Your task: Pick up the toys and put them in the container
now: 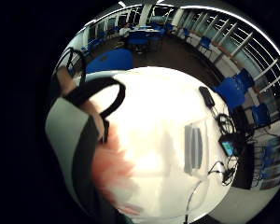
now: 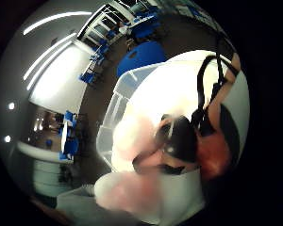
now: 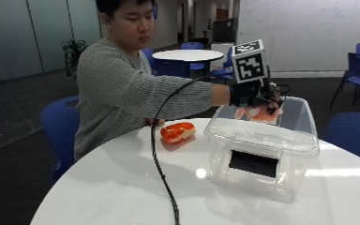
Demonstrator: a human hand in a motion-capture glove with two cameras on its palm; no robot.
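My gloved right hand (image 3: pixel 253 96) is held over the open top of a clear plastic container (image 3: pixel 255 137) on the white round table (image 3: pixel 117 187). Its fingers grip a pink and white soft toy (image 3: pixel 259 114), which hangs just above the container's rim. The thumb side palm view shows this pink toy (image 2: pixel 134 136) close to the palm, with the container's wall (image 2: pixel 114 108) beside it. An orange and white sushi-shaped toy (image 3: pixel 177 131) lies on the table to the left of the container, near the person's body. The bare hand is hidden.
A black cable (image 3: pixel 158 173) runs from the glove across the table to its front edge. The container bears a black label (image 3: pixel 253 163) on its front. Blue chairs (image 3: pixel 58 126) stand around the table, and another round table (image 3: pixel 187 55) stands behind.
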